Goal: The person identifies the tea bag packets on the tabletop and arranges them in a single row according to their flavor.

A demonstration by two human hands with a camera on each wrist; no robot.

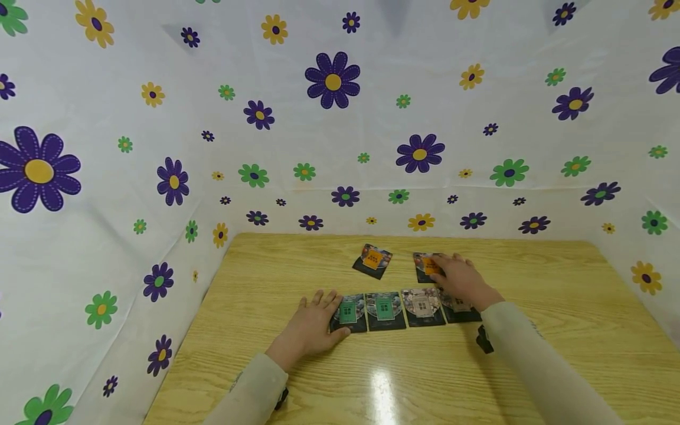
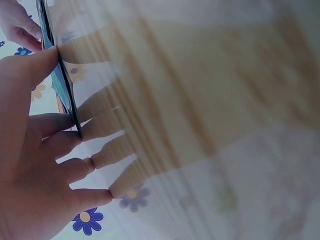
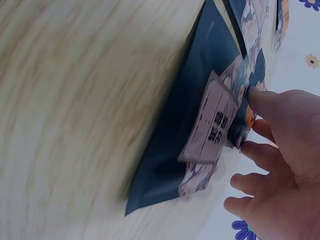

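Note:
My left hand (image 1: 310, 327) lies at the left end of a row of flat dark sachets, fingers straight and spread. Its thumb and forefinger touch the edges of the first green-labelled sachet (image 1: 347, 314). A second green-labelled sachet (image 1: 385, 311) and a pale-labelled sachet (image 1: 422, 307) follow to its right. Another pale-labelled sachet (image 3: 200, 120) ends the row, partly hidden by my right arm in the head view. Beyond the row, my right hand (image 1: 461, 277) holds an orange-labelled sachet (image 1: 423, 264) at its right side between thumb and fingers.
Another orange-labelled sachet (image 1: 373, 261) lies askew farther left at the back. The wooden table (image 1: 276, 265) meets white flower-printed sheeting (image 1: 297, 130) behind and on both sides. A glare spot shines near the front.

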